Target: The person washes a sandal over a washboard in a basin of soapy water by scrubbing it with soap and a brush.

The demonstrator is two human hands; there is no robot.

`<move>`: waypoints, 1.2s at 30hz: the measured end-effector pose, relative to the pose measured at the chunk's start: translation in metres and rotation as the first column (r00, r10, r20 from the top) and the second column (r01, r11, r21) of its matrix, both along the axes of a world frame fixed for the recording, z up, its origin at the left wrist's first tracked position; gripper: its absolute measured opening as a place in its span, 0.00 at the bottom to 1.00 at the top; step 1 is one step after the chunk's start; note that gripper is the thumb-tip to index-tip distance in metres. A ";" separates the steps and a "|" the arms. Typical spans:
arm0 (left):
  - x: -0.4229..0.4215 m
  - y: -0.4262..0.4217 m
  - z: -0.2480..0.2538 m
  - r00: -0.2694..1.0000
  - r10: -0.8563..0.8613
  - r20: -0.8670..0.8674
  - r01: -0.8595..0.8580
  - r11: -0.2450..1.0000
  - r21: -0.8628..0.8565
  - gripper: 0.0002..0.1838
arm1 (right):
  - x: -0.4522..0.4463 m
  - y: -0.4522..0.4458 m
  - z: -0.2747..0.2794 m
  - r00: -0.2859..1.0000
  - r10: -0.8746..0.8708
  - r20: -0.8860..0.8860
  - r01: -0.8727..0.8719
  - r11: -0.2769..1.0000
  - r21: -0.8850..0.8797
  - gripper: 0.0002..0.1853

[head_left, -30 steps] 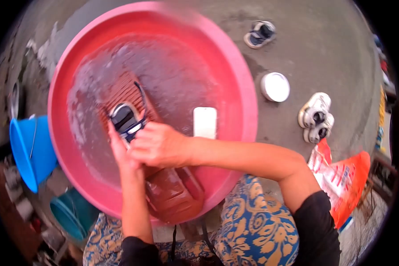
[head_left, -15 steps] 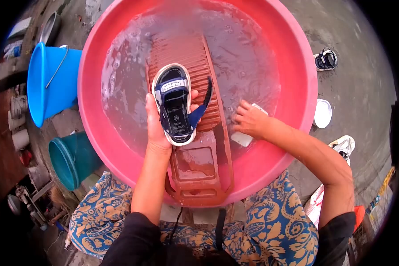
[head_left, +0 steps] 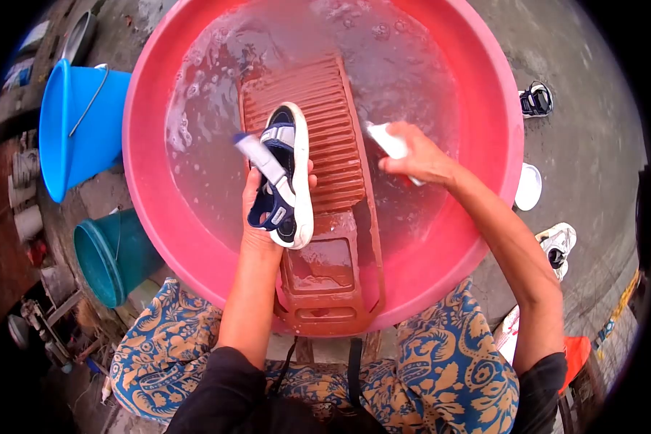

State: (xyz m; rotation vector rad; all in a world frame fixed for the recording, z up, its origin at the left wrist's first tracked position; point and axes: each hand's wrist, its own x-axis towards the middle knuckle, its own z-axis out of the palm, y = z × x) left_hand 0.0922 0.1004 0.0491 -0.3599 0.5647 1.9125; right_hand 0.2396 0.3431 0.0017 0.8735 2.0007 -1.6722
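Note:
My left hand [head_left: 257, 206] holds a navy and white sandal [head_left: 303, 181] over the brown ribbed washboard [head_left: 318, 260], its toe pointing away and its sole edge turned to the right. One grey strap sticks out loose to the left. My right hand [head_left: 421, 155] grips a white object [head_left: 388, 140], perhaps a brush, above the cloudy water right of the washboard. The washboard leans in a large pink basin [head_left: 504, 152], partly under water.
Left of the basin stand a blue bucket [head_left: 79, 123] and a green bucket [head_left: 116, 257]. On the ground to the right are another sandal [head_left: 536, 100], a white round container [head_left: 529, 186], a white shoe [head_left: 557, 246] and an orange bag [head_left: 575, 362].
The sandal has turned in my left hand and its strap now hangs out to the left. My right hand has lifted the white object from the water and moved slightly up.

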 end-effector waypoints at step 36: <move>0.026 0.061 0.049 0.080 -0.706 -0.704 -0.309 0.654 -0.691 0.24 | -0.042 -0.043 0.055 0.898 0.039 -0.438 0.188 0.867 0.462 0.23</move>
